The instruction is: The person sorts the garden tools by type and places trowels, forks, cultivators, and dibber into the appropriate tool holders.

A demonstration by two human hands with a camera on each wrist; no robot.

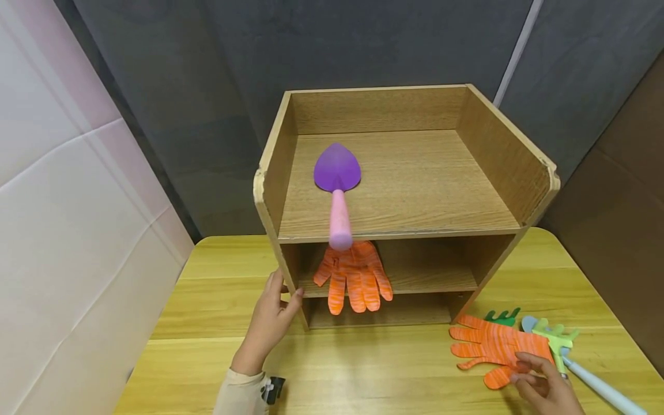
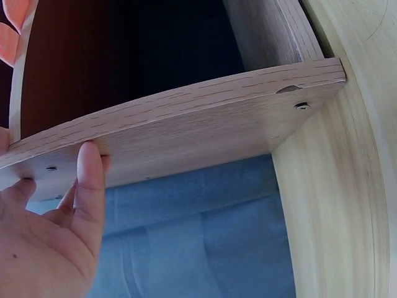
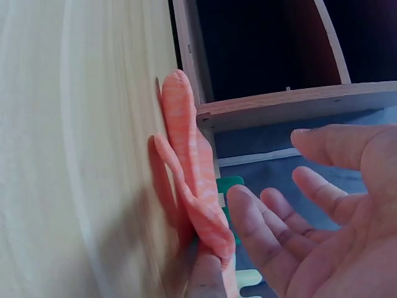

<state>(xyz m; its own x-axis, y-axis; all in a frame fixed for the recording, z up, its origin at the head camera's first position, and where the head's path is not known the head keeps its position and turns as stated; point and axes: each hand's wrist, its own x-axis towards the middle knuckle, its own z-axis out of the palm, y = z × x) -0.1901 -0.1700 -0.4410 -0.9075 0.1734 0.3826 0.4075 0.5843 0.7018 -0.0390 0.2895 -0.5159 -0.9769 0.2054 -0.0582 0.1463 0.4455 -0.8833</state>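
My left hand (image 1: 272, 317) rests against the left side panel of a small wooden shelf unit (image 1: 394, 178), its thumb by the front edge. In the left wrist view the fingers (image 2: 91, 186) touch the panel's outer face. My right hand (image 1: 550, 383) hovers with loosely spread fingers over an orange glove (image 1: 487, 340) lying on the table. One digit overlaps the glove's edge in the right wrist view. A second orange glove (image 1: 358, 276) hangs over the middle shelf's front, fingers downward. On the top shelf lies a purple trowel (image 1: 337, 167), its pink handle jutting past the front edge.
Beside the right-hand glove lie a light green hand rake (image 1: 557, 340), a dark green toothed tool (image 1: 503, 318) and a tool with a pale blue handle (image 1: 602, 386), partly covered. The yellow wooden table (image 1: 207, 323) meets a white wall covering (image 1: 78, 230) on the left.
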